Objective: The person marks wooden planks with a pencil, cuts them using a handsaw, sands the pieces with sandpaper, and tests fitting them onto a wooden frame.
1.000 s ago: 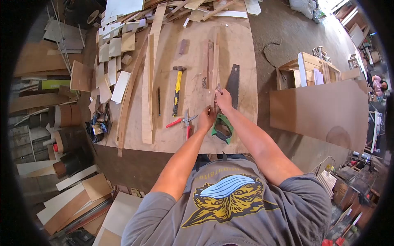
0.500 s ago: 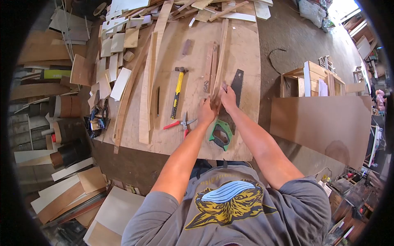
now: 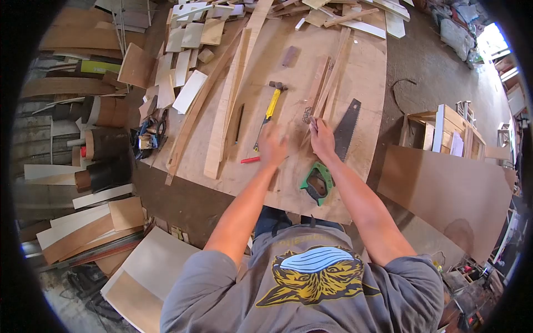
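Head view. Workshop with a grey floor on the far right; a large brown panel stands out to the right. In front of the wearer, a wood tabletop; a heap of offcuts covers its far left part.

Left hand: blurred, lying across the lower handle of a yellow-and-black claw hammer. Fingers partly hidden; cannot tell whether they are apart or wrapped on the handle. Hammer lies on the mid tabletop, head far, handle running near and slightly left, so its head is beyond the fingers. The left hand is the nearer one to it. A red-handled tool shows just left of the same hand, mostly covered.

Right hand: fingers appear pinched together on the near part of a narrow wooden strip. Strip's long axis runs from the fingers to the far side, leaning slightly right. A reddish-brown bar lies just left of it, roughly parallel.

Handsaw: just right of the right hand, blade pointing far and right, green handle near, partly behind the wrist.

Left of hammer: a thin dark rod, then long pale boards, also lengthwise. Small purplish block beyond the hammer head.
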Demonstrator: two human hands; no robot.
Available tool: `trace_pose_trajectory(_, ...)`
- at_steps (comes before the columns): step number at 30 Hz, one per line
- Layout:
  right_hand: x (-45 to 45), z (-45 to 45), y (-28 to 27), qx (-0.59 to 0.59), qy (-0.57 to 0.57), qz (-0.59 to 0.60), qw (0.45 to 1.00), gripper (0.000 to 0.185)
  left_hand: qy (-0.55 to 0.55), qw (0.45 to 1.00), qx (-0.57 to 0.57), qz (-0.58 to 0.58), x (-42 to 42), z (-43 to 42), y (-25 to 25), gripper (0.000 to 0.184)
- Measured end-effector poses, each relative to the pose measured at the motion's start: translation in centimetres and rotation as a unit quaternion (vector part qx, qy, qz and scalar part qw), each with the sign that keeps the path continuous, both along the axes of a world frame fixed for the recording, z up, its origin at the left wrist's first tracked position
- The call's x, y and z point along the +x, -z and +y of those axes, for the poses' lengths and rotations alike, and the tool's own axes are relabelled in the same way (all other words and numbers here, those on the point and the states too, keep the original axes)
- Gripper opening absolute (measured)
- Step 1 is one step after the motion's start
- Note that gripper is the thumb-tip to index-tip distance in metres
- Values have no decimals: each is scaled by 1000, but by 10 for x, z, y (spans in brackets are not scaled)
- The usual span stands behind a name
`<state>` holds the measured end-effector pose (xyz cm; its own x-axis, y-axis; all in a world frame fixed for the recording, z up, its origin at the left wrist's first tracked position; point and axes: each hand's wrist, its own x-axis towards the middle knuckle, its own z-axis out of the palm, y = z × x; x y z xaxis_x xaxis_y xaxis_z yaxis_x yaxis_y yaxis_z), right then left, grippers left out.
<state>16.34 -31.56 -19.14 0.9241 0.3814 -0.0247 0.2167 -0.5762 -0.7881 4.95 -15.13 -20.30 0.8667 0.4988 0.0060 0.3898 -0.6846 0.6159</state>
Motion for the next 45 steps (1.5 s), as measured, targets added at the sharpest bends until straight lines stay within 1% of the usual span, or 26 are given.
trace_pose_trajectory(1,-6,1,-7,-16,-3,-5,1000,25,-33,997,58,-46,-15,19,-4,55)
trace_pose_trajectory(3,-21,7,-4,-6,-15,-15,1000,24,-122,981,145,-27,-43,59,-30,54)
trace_pose_trajectory(6,-43,20,-8,-16,-32,0,999,23,-198,965,152,83,-74,116,-26,69)
trace_pose_trajectory(8,-56,31,-11,-32,-42,22,998,23,-172,950,228,127,-89,133,-9,78)
trace_pose_trajectory(9,-63,38,-11,-41,-46,35,997,23,-159,939,265,149,-94,139,-14,83)
trace_pose_trajectory(12,-80,64,-8,-51,-58,37,996,23,-96,949,225,200,-102,152,-27,82)
trace_pose_trajectory(15,-97,95,-9,-71,-72,34,994,23,-97,950,208,211,-113,172,-17,75)
trace_pose_trajectory(17,-112,114,-9,-89,-82,45,992,23,-51,966,193,166,-125,188,2,68)
trace_pose_trajectory(18,-119,126,-9,-95,-84,53,990,23,-30,972,187,140,-127,196,4,64)
trace_pose_trajectory(21,-133,159,-11,-92,-72,87,989,25,-15,993,113,40,-140,216,4,49)
trace_pose_trajectory(24,-146,185,-6,-87,-49,117,988,27,-20,982,-47,183,-143,238,-34,42)
trace_pose_trajectory(27,-156,207,11,-94,4,121,988,26,-29,991,-42,126,-158,259,-11,36)
trace_pose_trajectory(28,-159,215,8,-98,28,120,988,25,-29,992,-78,90,-164,264,-2,35)
trace_pose_trajectory(29,-160,221,6,-90,48,177,979,25,-29,991,-115,54,-169,269,6,34)
trace_pose_trajectory(30,-160,231,-10,-80,70,232,967,25,-27,988,-152,17,-173,274,8,33)
trace_pose_trajectory(31,-159,237,-18,-69,91,287,951,26,-31,986,-162,21,-177,279,10,32)
trace_pose_trajectory(33,-158,241,21,-106,84,185,973,31,-39,982,-181,31,-187,286,14,31)
trace_pose_trajectory(35,-160,245,34,-133,78,64,986,37,-16,986,-149,71,-194,284,2,30)
trace_pose_trajectory(37,-166,258,20,-148,74,-76,983,46,0,991,-104,88,-198,278,0,29)
trace_pose_trajectory(39,-168,279,10,-147,59,-38,987,53,16,995,-47,82,-200,273,7,28)
trace_pose_trajectory(42,-176,308,-6,-128,32,-10,991,58,-36,999,-7,11,-204,278,30,34)
trace_pose_trajectory(45,-179,328,-20,-107,-21,32,994,58,-94,988,39,112,-202,286,10,42)
